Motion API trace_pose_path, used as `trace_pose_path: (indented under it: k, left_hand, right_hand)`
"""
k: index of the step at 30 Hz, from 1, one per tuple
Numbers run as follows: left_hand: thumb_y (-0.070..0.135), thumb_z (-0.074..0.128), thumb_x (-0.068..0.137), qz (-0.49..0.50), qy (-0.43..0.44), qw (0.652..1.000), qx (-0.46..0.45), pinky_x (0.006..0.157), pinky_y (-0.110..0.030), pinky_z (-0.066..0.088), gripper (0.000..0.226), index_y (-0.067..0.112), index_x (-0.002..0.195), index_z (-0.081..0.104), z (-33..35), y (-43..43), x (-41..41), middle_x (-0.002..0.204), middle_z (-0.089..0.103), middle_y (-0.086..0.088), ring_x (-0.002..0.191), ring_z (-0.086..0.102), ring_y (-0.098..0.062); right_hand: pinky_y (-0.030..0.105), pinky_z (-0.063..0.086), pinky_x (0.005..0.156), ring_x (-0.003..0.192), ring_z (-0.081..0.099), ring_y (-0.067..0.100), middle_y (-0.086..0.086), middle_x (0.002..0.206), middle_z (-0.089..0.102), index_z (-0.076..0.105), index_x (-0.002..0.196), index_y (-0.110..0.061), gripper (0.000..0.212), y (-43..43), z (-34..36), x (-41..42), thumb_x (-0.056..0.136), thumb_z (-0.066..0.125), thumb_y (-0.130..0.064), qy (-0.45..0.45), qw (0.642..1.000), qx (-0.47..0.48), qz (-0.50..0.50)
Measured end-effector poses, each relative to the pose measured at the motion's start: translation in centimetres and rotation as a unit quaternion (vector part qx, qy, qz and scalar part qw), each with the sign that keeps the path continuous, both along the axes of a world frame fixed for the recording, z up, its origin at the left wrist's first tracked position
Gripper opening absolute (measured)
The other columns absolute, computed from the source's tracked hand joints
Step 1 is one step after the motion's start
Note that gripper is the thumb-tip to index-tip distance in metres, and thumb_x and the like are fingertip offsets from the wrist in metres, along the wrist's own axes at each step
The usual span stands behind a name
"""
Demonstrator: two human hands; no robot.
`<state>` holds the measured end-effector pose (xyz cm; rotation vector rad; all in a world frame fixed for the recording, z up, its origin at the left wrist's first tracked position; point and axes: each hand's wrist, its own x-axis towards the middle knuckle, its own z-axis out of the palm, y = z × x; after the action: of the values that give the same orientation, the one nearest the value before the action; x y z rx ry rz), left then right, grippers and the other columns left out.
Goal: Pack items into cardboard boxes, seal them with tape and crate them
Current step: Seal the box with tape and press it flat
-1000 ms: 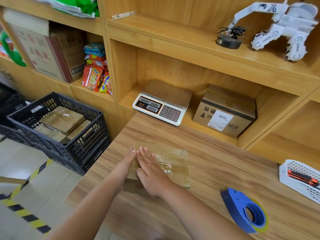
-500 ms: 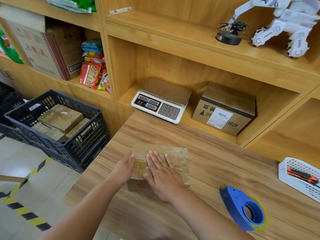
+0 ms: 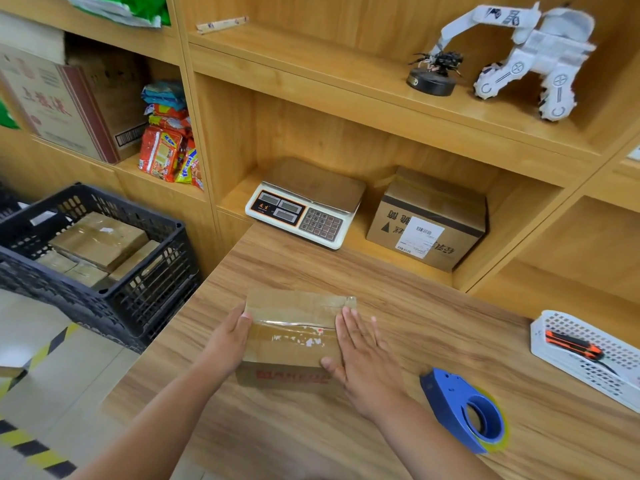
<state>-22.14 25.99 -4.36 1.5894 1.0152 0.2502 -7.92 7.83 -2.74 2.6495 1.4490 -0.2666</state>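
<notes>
Tape glints along the top seam of the small, flat brown cardboard box (image 3: 294,337) on the wooden table (image 3: 433,323), near its left edge. Expect it to be light, stiff, and slick where taped, so lift it by its short ends. Your left hand (image 3: 230,336) and right hand (image 3: 360,355) press those ends, fingers straight, gripping nothing. The black lattice plastic crate (image 3: 138,299) sits lower left, with no obstacle between. The blue tape dispenser (image 3: 464,410) lies beside your right forearm.

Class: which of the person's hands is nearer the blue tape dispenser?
Right. The right hand lies on the right end of the box, toward the tape dispenser; the left hand touches its left end.
</notes>
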Motion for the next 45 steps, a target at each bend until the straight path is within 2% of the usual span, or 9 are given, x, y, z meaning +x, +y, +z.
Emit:
trace_pose_path:
  k: [4,13,18,20,25,33,38,42,45]
  left_hand:
    - [0.038,0.026,0.102,0.021,-0.003,1.000,0.006,0.081,-0.031,0.043,0.040,0.028,0.134,0.048,-0.1,-0.1,0.2,0.112,0.060,-0.002,0.101,0.055,-0.017]
    - [0.033,0.046,0.097,0.010,-0.005,0.999,-0.036,0.089,-0.039,0.051,0.023,0.027,0.117,0.056,0.4,0.2,-0.2,0.108,0.066,-0.001,0.096,0.062,-0.016]
    - [0.070,0.056,0.065,0.029,-0.017,0.998,-0.059,0.100,-0.051,0.044,0.095,0.017,0.139,0.031,-4.0,2.1,-0.8,0.138,0.050,-0.003,0.121,0.053,-0.025]
    - [0.064,0.058,0.074,0.028,-0.012,0.998,-0.047,0.103,-0.049,0.041,0.094,0.014,0.145,0.022,-2.5,1.5,-0.8,0.145,0.041,-0.004,0.127,0.047,-0.025]
    - [0.039,0.055,0.092,0.056,0.009,0.998,-0.042,0.109,-0.039,0.031,0.080,0.010,0.151,0.008,0.7,-0.1,-0.3,0.151,0.031,-0.004,0.136,0.033,-0.023]
    - [0.073,0.053,0.058,0.034,0.004,0.998,-0.046,0.099,-0.050,0.044,0.106,0.014,0.142,0.025,-1.7,0.7,-0.4,0.137,0.048,-0.003,0.120,0.051,-0.025]
    - [0.044,0.054,0.091,0.040,0.002,0.998,-0.045,0.098,-0.042,0.044,0.073,0.012,0.147,0.018,-0.7,0.2,-0.5,0.143,0.042,0.003,0.120,0.050,-0.022]
    - [0.028,0.051,0.096,0.053,0.005,0.997,-0.049,0.082,-0.036,0.049,0.034,0.017,0.127,0.042,-0.7,-0.3,-0.2,0.125,0.054,0.004,0.097,0.059,-0.016]
    - [0.025,0.052,0.095,0.062,0.013,0.997,-0.048,0.069,-0.032,0.048,0.037,0.013,0.130,0.048,0.3,-0.3,0.2,0.105,0.062,0.000,0.090,0.060,-0.017]
  right_hand:
    - [0.043,-0.025,0.108,0.138,-0.034,0.022,0.006,0.150,-0.031,-0.023,0.143,-0.017,0.100,1.1,0.4,-1.1,0.061,-0.035,-0.074,0.020,0.999,0.028,0.002]
    - [0.050,-0.020,0.113,0.134,-0.040,0.028,0.010,0.150,-0.035,-0.030,0.138,-0.043,0.079,5.9,0.2,-6.0,0.065,-0.022,-0.074,0.048,0.993,0.022,0.106]
    - [0.052,-0.020,0.109,0.132,-0.044,0.026,0.011,0.148,-0.038,-0.022,0.139,-0.045,0.078,5.1,-0.1,-5.5,0.068,-0.025,-0.075,0.037,0.994,0.024,0.095]
    - [0.050,-0.019,0.110,0.135,-0.039,0.028,0.013,0.150,-0.031,-0.013,0.144,-0.043,0.081,4.5,-0.4,-5.1,0.070,-0.026,-0.076,0.024,0.996,0.033,0.079]
    - [0.050,0.019,0.106,0.141,0.027,0.034,0.021,0.147,0.038,0.041,0.139,-0.039,0.057,2.1,-1.2,-3.9,0.097,0.012,-0.064,-0.021,0.998,0.052,0.004]
    - [0.048,0.014,0.108,0.142,0.018,0.033,0.016,0.149,0.037,0.039,0.139,-0.044,0.052,-1.9,-1.9,-1.4,0.099,0.011,-0.060,-0.068,0.995,0.065,-0.045]
    - [0.046,0.011,0.110,0.140,0.021,0.033,0.016,0.146,0.042,0.049,0.134,-0.039,0.056,-3.4,-1.7,-0.5,0.099,0.009,-0.058,-0.070,0.993,0.075,-0.056]
    - [0.042,0.027,0.107,0.136,0.031,0.030,0.014,0.143,0.047,0.068,0.116,-0.020,0.078,-3.7,-0.7,0.2,0.096,0.005,-0.061,-0.050,0.984,0.104,-0.139]
    - [0.038,0.030,0.110,0.141,0.026,0.027,0.009,0.155,0.027,0.039,0.143,-0.012,0.087,-3.0,1.1,0.3,0.089,0.007,-0.071,0.018,0.970,0.140,-0.200]
